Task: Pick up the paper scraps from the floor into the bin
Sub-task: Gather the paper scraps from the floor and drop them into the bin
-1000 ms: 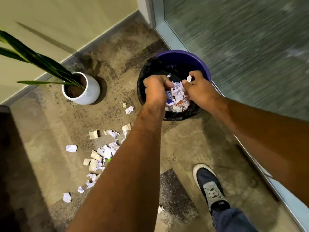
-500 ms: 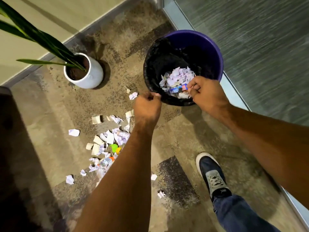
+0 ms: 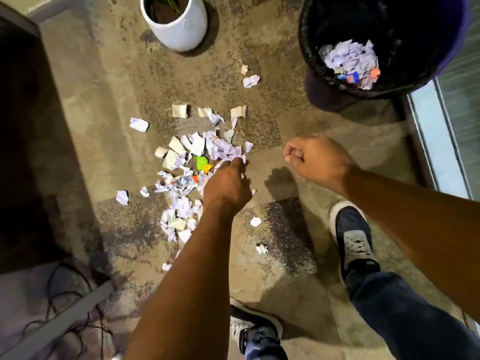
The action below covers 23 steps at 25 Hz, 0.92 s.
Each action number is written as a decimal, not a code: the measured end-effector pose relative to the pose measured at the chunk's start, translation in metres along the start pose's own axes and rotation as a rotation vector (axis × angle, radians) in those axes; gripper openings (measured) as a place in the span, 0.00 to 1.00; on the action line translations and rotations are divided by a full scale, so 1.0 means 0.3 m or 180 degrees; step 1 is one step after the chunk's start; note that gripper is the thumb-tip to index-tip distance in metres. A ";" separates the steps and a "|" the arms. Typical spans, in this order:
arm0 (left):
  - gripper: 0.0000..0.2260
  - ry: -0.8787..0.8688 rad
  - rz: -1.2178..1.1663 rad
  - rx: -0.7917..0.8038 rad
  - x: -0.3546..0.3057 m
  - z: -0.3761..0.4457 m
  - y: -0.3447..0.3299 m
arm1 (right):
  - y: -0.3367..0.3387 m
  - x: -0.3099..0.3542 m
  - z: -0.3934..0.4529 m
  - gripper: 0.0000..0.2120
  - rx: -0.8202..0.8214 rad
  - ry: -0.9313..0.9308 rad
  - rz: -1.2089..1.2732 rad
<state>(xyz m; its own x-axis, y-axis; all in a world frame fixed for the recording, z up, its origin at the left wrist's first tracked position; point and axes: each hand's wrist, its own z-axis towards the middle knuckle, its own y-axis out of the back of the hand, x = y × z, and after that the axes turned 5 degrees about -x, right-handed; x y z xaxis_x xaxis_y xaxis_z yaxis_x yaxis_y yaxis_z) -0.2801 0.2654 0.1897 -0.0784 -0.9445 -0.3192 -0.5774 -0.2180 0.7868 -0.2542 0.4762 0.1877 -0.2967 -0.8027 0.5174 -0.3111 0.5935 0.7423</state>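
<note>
Paper scraps (image 3: pixel 192 162): strewn mid-floor (image 3: pixel 285 120). White planter (image 3: pixel 176 24), lined bin (image 3: pixel 324 81) beyond. Shoes (image 3: pixel 355 240) near. Left hand (image 3: pixel 226 183) curled upon scraps, grip unclear; right hand (image 3: pixel 317 162) fisted, seemingly empty.

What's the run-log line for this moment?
phase: reaching | left hand: at scraps | right hand: curled, apart | bin: partly filled | floor: scraps remain

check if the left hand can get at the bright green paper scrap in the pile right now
Probably yes. The left hand is already down at the pile's edge, and the bright green paper scrap lies uncovered just beside its fingertips with only loose white scraps around it.
</note>
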 end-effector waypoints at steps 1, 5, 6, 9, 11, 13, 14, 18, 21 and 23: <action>0.21 0.0104 -0.0081 0.0128 0.046 -0.041 -0.033 | -0.045 0.014 -0.016 0.05 0.0212 0.0033 -0.0158; 0.31 0.0320 0.0063 0.0379 0.234 -0.151 -0.183 | -0.237 0.072 -0.056 0.07 0.0725 0.0141 -0.0653; 0.31 0.0306 0.0108 0.0418 0.269 -0.175 -0.226 | -0.287 0.067 -0.064 0.07 0.0843 0.0115 -0.0711; 0.29 0.0178 0.0209 0.0554 0.352 -0.203 -0.342 | -0.442 0.035 -0.078 0.19 0.1448 -0.0082 -0.0993; 0.29 0.0060 0.0348 0.0700 0.404 -0.211 -0.443 | -0.576 0.001 -0.096 0.27 0.1842 -0.0107 -0.1204; 0.29 -0.0047 0.0525 0.0878 0.450 -0.210 -0.537 | -0.709 -0.026 -0.125 0.28 0.2111 -0.0016 -0.1454; 0.30 -0.0065 0.0558 0.0979 0.471 -0.205 -0.590 | -0.778 -0.046 -0.135 0.27 0.2229 0.0080 -0.1564; 0.28 -0.0110 0.0785 0.1201 0.508 -0.166 -0.768 | -0.965 -0.131 -0.179 0.26 0.2016 0.0633 -0.1361; 0.28 -0.0113 0.0750 0.1244 0.531 -0.142 -0.886 | -1.072 -0.174 -0.218 0.20 0.1771 0.1314 -0.1522; 0.30 -0.0273 0.0786 0.1175 0.537 -0.130 -0.940 | -1.127 -0.203 -0.226 0.19 0.1824 0.1681 -0.1633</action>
<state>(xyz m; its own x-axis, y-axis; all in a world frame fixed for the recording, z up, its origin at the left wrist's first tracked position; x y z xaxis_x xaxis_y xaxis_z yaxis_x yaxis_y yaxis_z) -0.0983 0.1650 -0.0630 -0.3084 -0.9299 -0.2004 -0.7828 0.1284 0.6088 -0.0697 0.3205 -0.0659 0.4057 -0.8143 0.4152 -0.7302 -0.0155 0.6831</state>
